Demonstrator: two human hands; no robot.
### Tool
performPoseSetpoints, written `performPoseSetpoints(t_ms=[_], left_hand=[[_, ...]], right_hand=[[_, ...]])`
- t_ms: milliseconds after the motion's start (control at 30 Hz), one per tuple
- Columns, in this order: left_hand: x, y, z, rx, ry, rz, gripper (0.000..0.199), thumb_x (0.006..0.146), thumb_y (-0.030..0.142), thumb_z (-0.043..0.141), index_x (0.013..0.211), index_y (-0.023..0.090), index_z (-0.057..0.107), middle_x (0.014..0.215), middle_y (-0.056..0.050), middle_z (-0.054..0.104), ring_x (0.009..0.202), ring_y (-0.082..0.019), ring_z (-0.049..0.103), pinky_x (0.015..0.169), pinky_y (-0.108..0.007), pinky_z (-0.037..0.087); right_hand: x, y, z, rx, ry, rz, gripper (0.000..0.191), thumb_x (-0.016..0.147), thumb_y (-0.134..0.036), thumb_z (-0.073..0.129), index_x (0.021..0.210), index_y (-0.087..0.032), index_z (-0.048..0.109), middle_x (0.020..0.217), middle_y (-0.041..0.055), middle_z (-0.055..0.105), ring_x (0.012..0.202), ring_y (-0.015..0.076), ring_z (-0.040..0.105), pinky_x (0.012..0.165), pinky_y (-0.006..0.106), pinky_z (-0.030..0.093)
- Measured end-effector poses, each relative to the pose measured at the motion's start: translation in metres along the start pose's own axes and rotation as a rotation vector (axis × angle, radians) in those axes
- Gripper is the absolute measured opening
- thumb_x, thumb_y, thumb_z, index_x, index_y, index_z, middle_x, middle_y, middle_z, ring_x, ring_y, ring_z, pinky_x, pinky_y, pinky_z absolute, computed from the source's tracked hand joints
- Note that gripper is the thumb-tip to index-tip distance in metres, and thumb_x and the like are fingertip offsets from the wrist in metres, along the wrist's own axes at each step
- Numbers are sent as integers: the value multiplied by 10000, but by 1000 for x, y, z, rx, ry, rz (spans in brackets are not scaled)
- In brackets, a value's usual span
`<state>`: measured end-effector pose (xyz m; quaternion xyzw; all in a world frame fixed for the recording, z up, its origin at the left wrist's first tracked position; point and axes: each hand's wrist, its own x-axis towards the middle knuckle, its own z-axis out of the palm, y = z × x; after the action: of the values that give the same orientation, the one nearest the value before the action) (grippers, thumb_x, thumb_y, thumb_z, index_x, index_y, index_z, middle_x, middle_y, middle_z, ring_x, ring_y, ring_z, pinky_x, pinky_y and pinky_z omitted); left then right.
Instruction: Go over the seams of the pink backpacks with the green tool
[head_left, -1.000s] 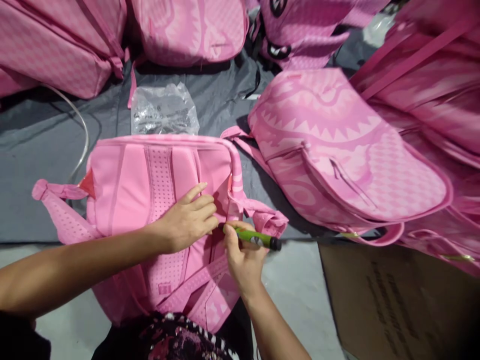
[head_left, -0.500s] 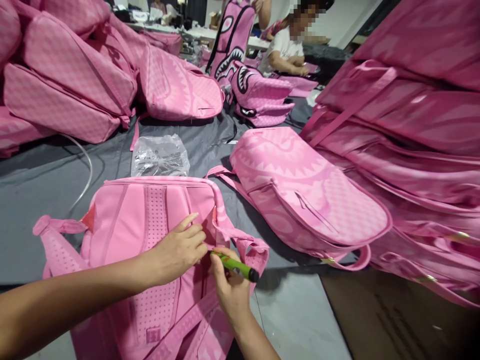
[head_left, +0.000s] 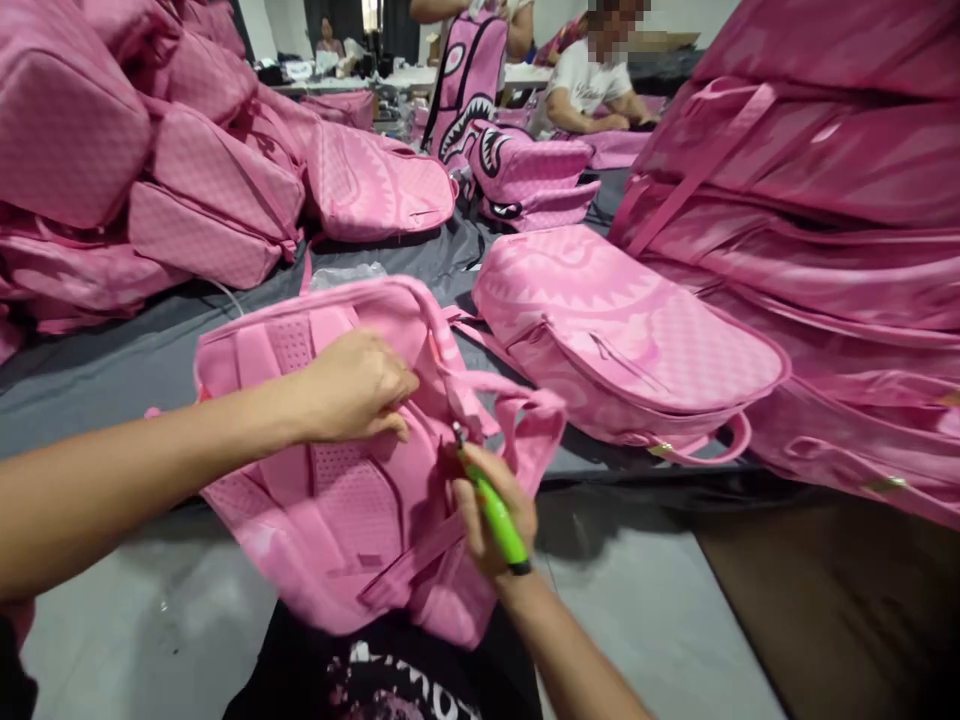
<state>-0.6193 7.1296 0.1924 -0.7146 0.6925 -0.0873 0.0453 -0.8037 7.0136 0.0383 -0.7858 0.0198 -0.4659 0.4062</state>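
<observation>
A pink backpack [head_left: 352,500] leans at the table's front edge, its padded back panel and straps towards me. My left hand [head_left: 364,385] is closed on the backpack's back panel, its fingers curled into the pink fabric near the right side. In my right hand [head_left: 491,505] is a green pen-like tool [head_left: 501,520] with a black end and a small metallic tip. That tip points up, close to the backpack's right edge and looped strap [head_left: 525,410]. Motion blurs the fingertips a little.
Another pink backpack [head_left: 630,320] lies to the right, beside a tall stack of pink bags [head_left: 825,230]. Bags are piled at the left [head_left: 217,160]. Behind are shark-mouth bags [head_left: 525,165], a clear plastic bag [head_left: 349,275] and people at work.
The backpack has tilted, its lower end lifting towards me. My left hand has moved up and curled tighter. The green tool has swung from pointing left to pointing up, its tip now showing.
</observation>
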Motion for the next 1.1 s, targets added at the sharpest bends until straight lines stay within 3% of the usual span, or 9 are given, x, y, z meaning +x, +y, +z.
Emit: performPoseSetpoints(t_ms=[133,233,400,500,600,667,767,933,1100], left_hand=[[-28,40,-43,-32,57,-207,393,803,544,706,688,174,640,608,-4,617,576,-172,548,557,-303,264],[-34,57,-21,-192,28,-249,410,819,574,678,713,178,658,629,-1,647,555,-158,565,521,-290,281],[-16,51,32,-281,-30,-120,286,939,417,568,842,182,698,789,-24,716,706,-166,639,621,-285,423],[-5,35,31,-133,150,-102,206,951,267,528,1073,196,679,1097,-72,705,1023,-226,613,892,-378,447],[9,19,29,-26,172,-153,594,879,335,646,1416,167,458,1478,-166,459,1349,-327,392,1082,-483,322],[21,12,37,-28,34,-172,798,831,361,695,1502,145,323,1503,-185,413,1358,-344,373,1076,-485,323],[42,6,53,20,-120,-209,751,819,271,668,1491,155,355,1369,-159,538,1198,-331,499,955,-463,389],[57,4,66,28,-130,-120,736,830,262,624,1497,142,338,1355,-180,544,1195,-326,507,946,-448,383],[50,12,68,44,-113,-88,1008,761,316,732,1563,188,135,1584,-216,271,1442,-398,277,1140,-598,192]], right_hand=[[42,-16,-44,23,-160,-204,458,858,-119,629,1287,-274,599,1117,63,730,1025,225,693,897,402,580],[48,-18,-54,13,-268,-219,402,873,-160,626,1261,-263,616,1095,72,736,981,223,705,852,394,591],[23,10,-27,-33,-241,-179,411,881,-145,612,1282,-236,603,1089,86,734,964,207,697,826,356,589],[22,25,-13,-67,-229,-168,475,870,-126,617,1328,-243,569,1090,73,734,932,200,700,812,347,579],[29,27,-7,-73,-236,-188,515,858,-99,616,1349,-241,552,1141,77,724,966,202,703,850,350,572],[30,22,-3,-30,-245,-186,500,855,-89,606,1334,-223,556,1127,93,720,979,207,697,861,364,574],[19,10,-1,57,-280,-145,471,839,-76,591,1291,-206,570,986,95,711,902,211,686,770,378,593],[6,12,-10,49,-308,-110,508,821,-47,582,1301,-213,567,1024,94,715,975,225,698,824,400,617],[22,28,-21,6,-257,57,367,868,-112,594,1220,-206,636,1030,83,756,861,199,744,753,307,635]])
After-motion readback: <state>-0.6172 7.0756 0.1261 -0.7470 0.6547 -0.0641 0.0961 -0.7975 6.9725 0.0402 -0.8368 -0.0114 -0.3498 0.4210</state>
